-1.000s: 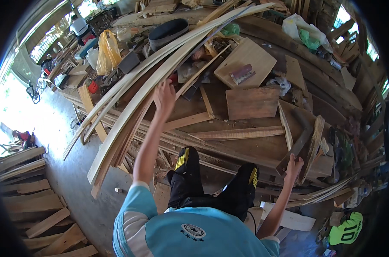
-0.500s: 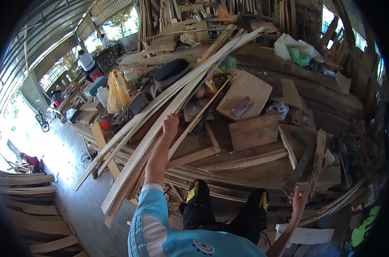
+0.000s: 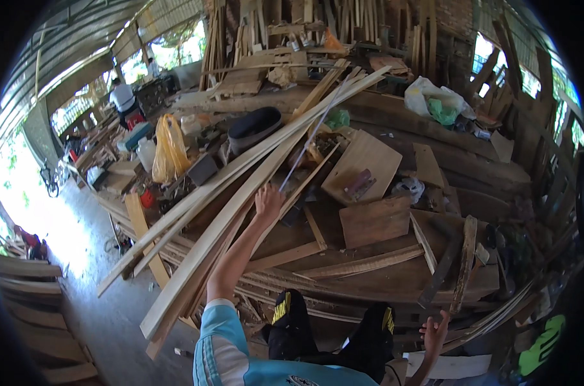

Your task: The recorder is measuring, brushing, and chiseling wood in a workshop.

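- Curling at the right edge of a long pale board (image 3: 205, 254), the fingers of my left hand (image 3: 268, 202) are bent well in; I cannot tell how firmly they close, or on what.
- A thin pale blue strip (image 3: 311, 137) slants from the far boards down to that hand.
- My right hand (image 3: 435, 331) is near and to the right, palm partly up, fingers loosely parted, with nothing in its hold that I can see.
- Just beyond it lies a dark bent bar (image 3: 444, 269), with a rough stick (image 3: 464, 264) close on the bar's right.
- The long board runs from near left to far right, and slimmer strips (image 3: 202, 199) lie on its left.
- Right of my left hand, a brown plank (image 3: 375, 222) sits nearer than a pale block (image 3: 369, 157).
- Farther left are a black cushion (image 3: 255, 125) and a yellow bag (image 3: 170, 151).
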Demonstrator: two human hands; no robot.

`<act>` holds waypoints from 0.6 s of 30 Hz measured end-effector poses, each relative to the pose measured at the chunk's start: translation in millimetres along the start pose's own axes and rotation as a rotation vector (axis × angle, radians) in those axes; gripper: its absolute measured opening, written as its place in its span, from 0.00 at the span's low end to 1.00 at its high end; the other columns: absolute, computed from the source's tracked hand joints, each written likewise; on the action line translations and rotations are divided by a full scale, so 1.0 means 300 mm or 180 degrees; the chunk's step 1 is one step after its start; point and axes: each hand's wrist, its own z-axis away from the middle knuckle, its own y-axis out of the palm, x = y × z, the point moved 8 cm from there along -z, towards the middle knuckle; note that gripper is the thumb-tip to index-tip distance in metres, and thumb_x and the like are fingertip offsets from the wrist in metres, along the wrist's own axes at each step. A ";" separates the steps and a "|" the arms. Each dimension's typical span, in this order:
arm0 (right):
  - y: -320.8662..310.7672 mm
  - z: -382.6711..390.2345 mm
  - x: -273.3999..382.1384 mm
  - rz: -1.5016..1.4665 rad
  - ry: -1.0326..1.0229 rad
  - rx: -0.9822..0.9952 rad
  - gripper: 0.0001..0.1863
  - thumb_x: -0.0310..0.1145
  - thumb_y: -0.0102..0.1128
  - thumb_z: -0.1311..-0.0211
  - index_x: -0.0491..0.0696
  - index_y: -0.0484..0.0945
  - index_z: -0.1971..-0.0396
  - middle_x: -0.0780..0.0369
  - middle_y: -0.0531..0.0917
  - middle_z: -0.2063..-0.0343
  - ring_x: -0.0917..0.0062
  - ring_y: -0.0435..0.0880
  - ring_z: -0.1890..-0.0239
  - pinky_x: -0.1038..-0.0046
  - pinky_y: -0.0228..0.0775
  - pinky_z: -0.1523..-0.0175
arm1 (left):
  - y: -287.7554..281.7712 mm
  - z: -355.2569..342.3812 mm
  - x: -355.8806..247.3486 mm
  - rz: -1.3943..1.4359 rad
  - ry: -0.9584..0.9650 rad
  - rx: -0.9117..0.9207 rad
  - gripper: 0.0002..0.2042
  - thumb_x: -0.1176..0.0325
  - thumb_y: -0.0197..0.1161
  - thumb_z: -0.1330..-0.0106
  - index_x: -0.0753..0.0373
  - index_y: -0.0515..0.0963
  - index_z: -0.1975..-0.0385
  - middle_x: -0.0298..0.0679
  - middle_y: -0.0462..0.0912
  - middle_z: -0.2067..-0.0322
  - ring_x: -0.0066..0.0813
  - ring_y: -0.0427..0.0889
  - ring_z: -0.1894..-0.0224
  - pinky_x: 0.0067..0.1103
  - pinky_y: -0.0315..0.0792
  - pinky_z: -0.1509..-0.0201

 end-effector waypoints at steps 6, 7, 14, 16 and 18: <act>0.079 0.011 0.111 0.0020 -0.0773 0.0188 0.13 0.29 0.47 0.43 0.48 0.67 0.57 0.65 0.74 0.81 0.86 0.73 0.81 0.85 0.61 0.79 | -0.213 0.349 -0.143 0.3464 0.0381 -0.0153 0.08 0.73 0.48 0.41 0.64 0.55 0.70 0.44 0.73 0.79 0.34 0.76 0.83 0.24 0.67 0.84; 0.135 0.047 0.150 -0.0298 -0.0597 0.0427 0.14 0.30 0.48 0.43 0.47 0.67 0.56 0.65 0.75 0.80 0.86 0.73 0.79 0.85 0.61 0.78 | -0.256 0.449 -0.192 0.3691 0.0316 -0.0030 0.08 0.74 0.48 0.41 0.64 0.56 0.69 0.44 0.73 0.79 0.33 0.76 0.82 0.25 0.66 0.83; 0.587 0.231 0.244 -0.1400 -0.0008 0.2674 0.25 0.38 0.50 0.43 0.45 0.58 0.48 0.59 0.73 0.58 0.78 0.74 0.59 0.79 0.69 0.62 | -0.311 1.066 -0.433 0.3560 0.0141 0.0270 0.07 0.73 0.50 0.44 0.64 0.60 0.69 0.46 0.69 0.74 0.44 0.73 0.77 0.29 0.68 0.80; 0.678 0.270 0.261 -0.1600 0.0047 0.3108 0.27 0.40 0.49 0.42 0.45 0.55 0.46 0.57 0.71 0.55 0.75 0.73 0.56 0.76 0.69 0.60 | -0.350 1.110 -0.468 0.3535 0.0264 0.0381 0.07 0.73 0.51 0.45 0.64 0.60 0.70 0.46 0.69 0.73 0.44 0.73 0.77 0.30 0.68 0.80; 0.714 0.298 0.321 -0.1617 -0.0135 0.3295 0.26 0.44 0.45 0.41 0.44 0.56 0.47 0.56 0.73 0.60 0.72 0.75 0.60 0.74 0.69 0.60 | -0.361 1.142 -0.489 0.3512 0.0431 0.0561 0.08 0.73 0.52 0.46 0.64 0.61 0.70 0.45 0.69 0.72 0.43 0.73 0.77 0.30 0.68 0.79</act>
